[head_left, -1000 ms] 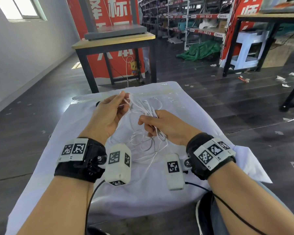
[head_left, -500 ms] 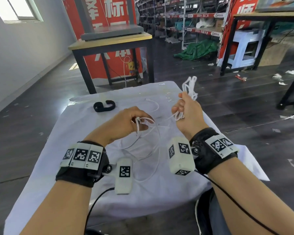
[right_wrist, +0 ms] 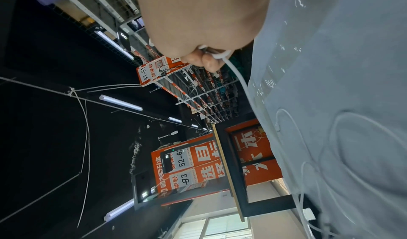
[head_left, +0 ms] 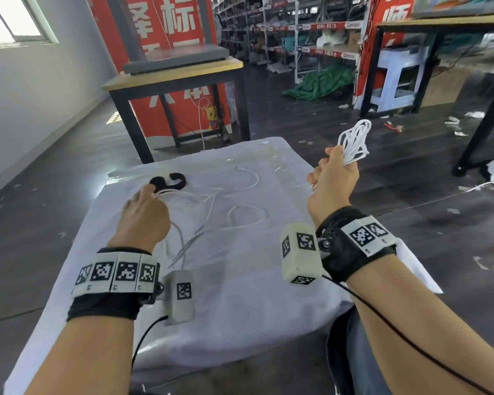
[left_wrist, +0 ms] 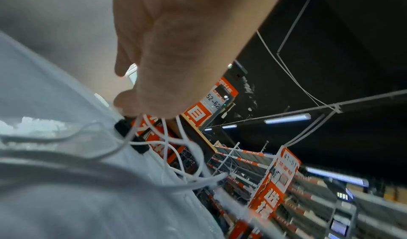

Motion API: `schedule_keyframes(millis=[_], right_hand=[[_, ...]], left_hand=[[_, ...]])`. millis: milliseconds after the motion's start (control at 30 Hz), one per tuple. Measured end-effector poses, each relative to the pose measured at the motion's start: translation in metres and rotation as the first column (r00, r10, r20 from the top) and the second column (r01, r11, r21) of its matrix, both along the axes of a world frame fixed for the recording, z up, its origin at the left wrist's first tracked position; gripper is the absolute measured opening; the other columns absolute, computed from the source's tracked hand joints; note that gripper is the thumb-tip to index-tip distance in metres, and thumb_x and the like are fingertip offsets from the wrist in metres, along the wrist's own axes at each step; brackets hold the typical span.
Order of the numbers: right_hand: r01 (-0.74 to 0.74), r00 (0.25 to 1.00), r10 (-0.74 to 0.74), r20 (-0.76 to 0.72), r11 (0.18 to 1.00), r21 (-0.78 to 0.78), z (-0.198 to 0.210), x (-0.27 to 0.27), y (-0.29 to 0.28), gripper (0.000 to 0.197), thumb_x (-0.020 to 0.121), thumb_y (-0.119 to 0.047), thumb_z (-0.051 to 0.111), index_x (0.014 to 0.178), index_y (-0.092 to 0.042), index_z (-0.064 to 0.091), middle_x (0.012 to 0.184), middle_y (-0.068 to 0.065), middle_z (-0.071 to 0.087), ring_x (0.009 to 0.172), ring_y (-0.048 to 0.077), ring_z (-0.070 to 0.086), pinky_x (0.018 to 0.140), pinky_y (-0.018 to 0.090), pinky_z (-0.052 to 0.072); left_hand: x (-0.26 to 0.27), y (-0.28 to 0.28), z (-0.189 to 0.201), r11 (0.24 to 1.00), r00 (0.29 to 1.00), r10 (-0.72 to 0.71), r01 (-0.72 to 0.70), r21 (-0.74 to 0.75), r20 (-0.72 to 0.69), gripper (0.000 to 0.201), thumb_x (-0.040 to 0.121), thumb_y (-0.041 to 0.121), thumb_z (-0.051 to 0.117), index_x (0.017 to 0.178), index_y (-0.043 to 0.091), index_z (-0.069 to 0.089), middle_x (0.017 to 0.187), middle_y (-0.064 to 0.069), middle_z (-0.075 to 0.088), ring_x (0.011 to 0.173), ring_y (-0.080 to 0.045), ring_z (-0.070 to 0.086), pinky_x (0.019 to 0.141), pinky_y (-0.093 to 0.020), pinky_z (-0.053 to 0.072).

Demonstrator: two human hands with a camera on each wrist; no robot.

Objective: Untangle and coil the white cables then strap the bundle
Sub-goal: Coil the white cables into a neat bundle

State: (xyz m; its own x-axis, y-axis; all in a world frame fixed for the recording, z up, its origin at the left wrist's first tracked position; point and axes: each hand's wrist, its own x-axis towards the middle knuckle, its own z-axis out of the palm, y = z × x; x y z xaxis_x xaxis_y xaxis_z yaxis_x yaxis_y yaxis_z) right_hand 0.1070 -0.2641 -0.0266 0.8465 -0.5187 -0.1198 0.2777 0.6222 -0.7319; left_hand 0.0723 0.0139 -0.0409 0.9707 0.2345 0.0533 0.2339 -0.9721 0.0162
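Observation:
My right hand (head_left: pixel 332 173) is raised over the table's right edge and grips a bunch of white cable loops (head_left: pixel 354 142) that stick up from the fist; in the right wrist view a strand (right_wrist: pixel 236 74) runs from the curled fingers down to the cloth. Loose white cable (head_left: pixel 234 206) lies in loops across the white cloth (head_left: pixel 240 295). My left hand (head_left: pixel 144 210) is low at the left and pinches cable strands (left_wrist: pixel 174 138) beside the black strap (head_left: pixel 168 181), which lies curled on the cloth just beyond the fingers.
A black-framed table (head_left: pixel 177 78) with a grey slab stands behind the cloth-covered table, in front of red banners. Another dark table (head_left: pixel 439 24) and shelving are at the back right. The dark floor around is littered with scraps.
My right hand has lifted the looped bunch higher and to the right. My left hand has moved down and left toward the black strap, drawing the cable out across the cloth.

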Motion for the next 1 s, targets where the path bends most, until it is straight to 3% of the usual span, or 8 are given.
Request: schedule_keyframes(millis=[133,200,267,367,500,567,700,1000], right_hand=[[-0.065,0.998,0.065,-0.01,0.997,-0.031,-0.003,-0.001,0.009,0.025,0.099,-0.016,0.043,0.075,-0.013,0.047,0.049,-0.006,0.026,0.038,0.008,0.021,0.039,0.02,0.021],[-0.098,0.995,0.097,-0.017,0.994,-0.041,-0.003,-0.001,0.012,0.025,0.099,-0.016,0.044,0.075,-0.013,0.047,0.05,-0.005,0.026,0.038,0.008,0.021,0.039,0.02,0.021],[-0.124,0.992,0.123,-0.023,0.991,-0.051,-0.002,-0.002,0.014,0.024,0.098,-0.016,0.044,0.075,-0.013,0.047,0.048,-0.006,0.027,0.036,0.008,0.022,0.038,0.02,0.022],[-0.166,0.986,0.165,-0.026,0.984,-0.07,-0.002,-0.005,0.018,0.023,0.098,-0.016,0.045,0.076,-0.012,0.048,0.046,-0.006,0.029,0.035,0.007,0.024,0.037,0.019,0.024],[-0.202,0.979,0.203,-0.005,0.973,-0.112,0.0,-0.007,0.02,0.023,0.099,-0.018,0.045,0.077,-0.012,0.049,0.047,-0.005,0.031,0.036,0.008,0.025,0.037,0.02,0.024],[-0.2,0.979,0.202,0.01,0.972,-0.124,0.001,-0.007,0.019,0.024,0.099,-0.018,0.045,0.077,-0.012,0.049,0.046,-0.006,0.031,0.036,0.007,0.025,0.037,0.02,0.025],[-0.221,0.975,0.223,0.003,0.968,-0.123,0.0,-0.005,0.018,0.024,0.099,-0.018,0.045,0.076,-0.013,0.048,0.044,-0.008,0.03,0.037,0.007,0.024,0.038,0.021,0.024],[-0.439,0.898,0.422,-0.124,0.878,-0.193,-0.009,-0.003,0.022,0.024,0.1,-0.02,0.046,0.079,-0.01,0.053,0.064,0.002,0.05,0.033,0.005,0.03,0.037,0.017,0.029]], left_hand=[[-0.01,-0.019,0.009,0.989,0.957,-0.129,0.104,-0.108,-0.259,0.045,0.095,-0.005,0.034,0.136,0.003,0.049,0.158,-0.014,0.02,0.144,-0.026,0.022,0.111,-0.029,0.022],[-0.012,-0.03,0.022,0.954,0.967,-0.189,0.14,-0.265,-0.172,0.049,0.091,-0.012,0.03,0.117,0.011,0.066,0.145,-0.011,0.046,0.116,-0.027,0.053,0.09,-0.032,0.041],[-0.012,-0.036,0.035,0.889,0.992,-0.118,0.125,-0.441,0.045,0.049,0.091,-0.01,0.033,0.094,0.017,0.073,0.121,-0.006,0.063,0.072,-0.02,0.056,0.058,-0.023,0.043],[-0.009,-0.041,0.036,0.821,0.965,-0.117,0.226,-0.524,0.233,0.04,0.092,-0.001,0.045,0.088,0.026,0.074,0.108,0.003,0.068,0.086,-0.014,0.065,0.078,-0.025,0.054],[-0.009,-0.062,0.017,0.92,0.952,-0.28,0.23,-0.316,-0.123,0.019,0.091,0.031,0.062,0.099,0.016,0.07,0.099,-0.002,0.068,0.093,-0.021,0.065,0.092,-0.035,0.05],[-0.009,-0.064,0.007,0.964,0.917,-0.262,0.232,-0.132,-0.301,0.031,0.089,0.039,0.062,0.099,0.011,0.068,0.099,-0.005,0.067,0.098,-0.024,0.063,0.085,-0.029,0.045],[-0.01,-0.054,0.005,0.919,0.896,-0.314,0.205,-0.336,-0.314,0.016,0.085,0.026,0.069,0.091,0.012,0.072,0.09,-0.002,0.066,0.08,-0.016,0.056,0.069,-0.023,0.041],[-0.011,-0.049,0.038,0.223,0.983,0.044,0.162,-0.961,0.176,0.02,0.101,0.014,0.046,0.103,0.007,0.065,0.086,-0.004,0.072,0.079,-0.015,0.067,0.08,-0.025,0.055]])
